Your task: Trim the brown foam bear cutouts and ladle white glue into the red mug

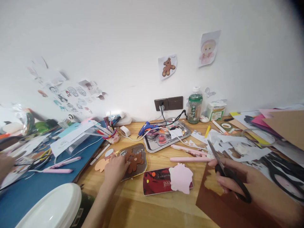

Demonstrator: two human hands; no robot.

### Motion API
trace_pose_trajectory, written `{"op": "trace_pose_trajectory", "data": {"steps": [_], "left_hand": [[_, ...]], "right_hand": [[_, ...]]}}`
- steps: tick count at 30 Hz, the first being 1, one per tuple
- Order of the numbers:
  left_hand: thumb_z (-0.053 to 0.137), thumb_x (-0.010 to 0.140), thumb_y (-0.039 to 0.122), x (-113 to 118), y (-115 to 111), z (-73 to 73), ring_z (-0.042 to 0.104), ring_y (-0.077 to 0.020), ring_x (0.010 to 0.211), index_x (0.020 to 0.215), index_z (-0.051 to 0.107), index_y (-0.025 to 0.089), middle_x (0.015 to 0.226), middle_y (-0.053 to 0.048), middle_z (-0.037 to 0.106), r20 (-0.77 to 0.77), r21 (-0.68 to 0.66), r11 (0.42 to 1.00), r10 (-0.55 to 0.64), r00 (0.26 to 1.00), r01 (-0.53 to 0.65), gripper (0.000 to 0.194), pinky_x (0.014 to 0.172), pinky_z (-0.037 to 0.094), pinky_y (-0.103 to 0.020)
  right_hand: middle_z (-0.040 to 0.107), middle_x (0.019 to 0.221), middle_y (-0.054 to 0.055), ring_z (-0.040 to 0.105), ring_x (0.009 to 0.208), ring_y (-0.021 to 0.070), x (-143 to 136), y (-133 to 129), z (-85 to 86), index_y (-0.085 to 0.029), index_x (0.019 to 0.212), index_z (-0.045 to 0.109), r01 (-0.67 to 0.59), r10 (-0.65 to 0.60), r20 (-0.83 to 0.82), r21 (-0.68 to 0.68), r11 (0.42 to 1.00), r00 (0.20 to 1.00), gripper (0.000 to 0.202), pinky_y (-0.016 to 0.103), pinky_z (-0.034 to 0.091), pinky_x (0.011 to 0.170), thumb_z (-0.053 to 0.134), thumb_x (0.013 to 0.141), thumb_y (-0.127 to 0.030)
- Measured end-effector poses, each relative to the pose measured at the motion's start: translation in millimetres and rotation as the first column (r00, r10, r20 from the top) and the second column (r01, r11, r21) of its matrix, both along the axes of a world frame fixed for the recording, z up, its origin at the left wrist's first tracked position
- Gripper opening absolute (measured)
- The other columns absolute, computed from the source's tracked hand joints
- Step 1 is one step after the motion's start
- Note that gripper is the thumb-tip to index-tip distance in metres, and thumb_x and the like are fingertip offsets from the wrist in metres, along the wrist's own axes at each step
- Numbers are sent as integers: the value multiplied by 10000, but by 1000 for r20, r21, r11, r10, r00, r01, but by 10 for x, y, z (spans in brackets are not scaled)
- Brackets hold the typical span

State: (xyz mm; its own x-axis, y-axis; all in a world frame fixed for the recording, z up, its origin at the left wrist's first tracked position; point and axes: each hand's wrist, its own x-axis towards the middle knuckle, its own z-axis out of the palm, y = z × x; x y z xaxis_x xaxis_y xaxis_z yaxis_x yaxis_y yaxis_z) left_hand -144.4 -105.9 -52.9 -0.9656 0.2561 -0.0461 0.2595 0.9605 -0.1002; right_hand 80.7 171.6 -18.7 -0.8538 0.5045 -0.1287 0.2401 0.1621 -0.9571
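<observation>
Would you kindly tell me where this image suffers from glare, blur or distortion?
Head view: the white lid carries a small bright glint; the paper cutouts at left look soft and smeared, while the bear picture reads clearer; the wide lens seems to stretch things near the edges; the top right corner falls dark.

A wooden table [154,161] with pale grain stands against the wall, a flat red case [155,182] lying near its front. Left of the case sits a small dark tray [142,148], with peach paper cutouts [101,165] further left. Beyond the case is a larger metal tray [154,146]; to its right, a brown sheet [228,205].
</observation>
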Motion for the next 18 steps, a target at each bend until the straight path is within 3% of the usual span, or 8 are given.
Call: {"op": "trace_pose_trajectory", "data": {"steps": [3,6,8,9,11,14,16,18], "left_hand": [[381,686,259,-5,0,12,555,-275,813,740,622,150,832,-160,587,-34,3,1000,15,999,-15,270,615,403,-346],[358,721,271,16,27,89,547,-269,849,742,643,174,810,-133,606,-73,37,999,-1,997,4,301,628,398,-331],[384,735,326,73,108,191,548,-239,845,775,656,203,813,-88,626,-55,221,975,-24,998,36,301,650,395,-304],[427,721,354,123,176,254,552,-218,816,786,660,206,808,-66,633,-11,394,919,-30,999,32,283,651,395,-286],[541,656,394,272,366,395,546,-167,692,770,661,178,723,-37,626,195,757,647,-88,977,-93,272,597,397,-244],[663,567,360,584,751,579,461,-74,572,750,652,158,673,-1,569,444,894,215,-319,837,-393,272,482,357,-168],[679,563,317,807,1019,645,410,-48,543,702,640,141,608,18,493,515,830,74,-482,709,-553,229,427,313,-134],[663,588,300,1010,1253,656,364,-39,498,638,614,125,561,26,445,548,752,15,-571,612,-660,189,387,279,-130]], "right_hand": [[544,588,5,519,539,162,14,-1,24,-214,901,597,-146,153,83,-93,985,985,383,235,423,510,616,606,-457],[561,642,8,516,584,165,44,25,-10,-219,976,584,-187,194,101,-67,980,976,427,225,412,520,601,628,-466],[568,681,9,519,615,169,57,46,-42,-228,1025,581,-231,233,102,-31,972,967,424,224,409,526,584,662,-447],[568,689,11,521,622,172,59,54,-56,-227,1041,582,-249,249,106,-14,968,963,425,227,410,527,578,674,-442],[573,717,18,532,665,184,54,63,-77,-216,1066,577,-258,256,100,13,966,962,440,239,423,562,580,682,-432],[579,774,29,543,726,192,36,56,-83,-198,1091,557,-207,208,36,-18,978,977,482,252,438,619,609,662,-411],[576,770,33,546,721,183,34,40,-58,-182,1098,544,-173,170,-44,-59,983,984,494,253,444,628,623,655,-388],[577,751,31,547,699,170,48,22,-5,-175,1094,536,-146,134,-120,-95,985,984,475,254,449,626,625,665,-355]]}}
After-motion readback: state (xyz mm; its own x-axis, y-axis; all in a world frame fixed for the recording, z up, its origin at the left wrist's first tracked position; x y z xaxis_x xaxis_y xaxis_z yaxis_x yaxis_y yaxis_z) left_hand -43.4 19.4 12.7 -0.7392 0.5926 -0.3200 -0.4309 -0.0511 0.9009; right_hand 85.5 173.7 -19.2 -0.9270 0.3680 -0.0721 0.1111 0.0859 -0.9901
